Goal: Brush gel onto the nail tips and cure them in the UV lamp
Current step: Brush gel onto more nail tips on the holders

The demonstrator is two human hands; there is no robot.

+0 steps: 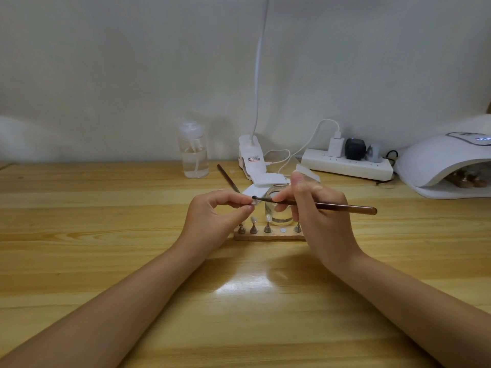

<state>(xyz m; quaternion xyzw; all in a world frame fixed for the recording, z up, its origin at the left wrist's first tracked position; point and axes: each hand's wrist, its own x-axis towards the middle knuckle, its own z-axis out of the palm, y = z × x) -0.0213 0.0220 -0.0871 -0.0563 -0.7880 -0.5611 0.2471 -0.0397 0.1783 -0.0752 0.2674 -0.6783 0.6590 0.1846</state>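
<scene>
**Two hands meet over the nail stand, brush tip on a held nail tip**

Two bare hands work close together above the middle of the wooden table (106, 208). The left hand (212, 216) has its fingers curled and pinches a small nail tip (255, 203) between thumb and fingertips. The right hand (313, 208) grips a brown-handled brush (332, 206) like a pen, the handle pointing out to the right and the dark tip touching the held nail tip.

Just below and behind the hands lies a wooden stand (268, 237) with a row of small metal pegs; two of them carry pale nail tips (267, 217), and one round spot on the stand has no peg. A clear glass jar (279, 208) stands right behind the stand, partly hidden by the right hand's fingers.

Further back, a second brush (228, 179) lies at an angle on the table beside a white clip-on lamp base (252, 160), whose neck rises out of the top of the view. To the left of it stands a clear pump bottle (193, 152) holding clear liquid. A white power strip (348, 163) sits against the wall with several plugs and a white cable in it. At the far right edge is the white UV lamp (446, 160), its opening facing the hands; some small items show inside, too dim to identify.
</scene>
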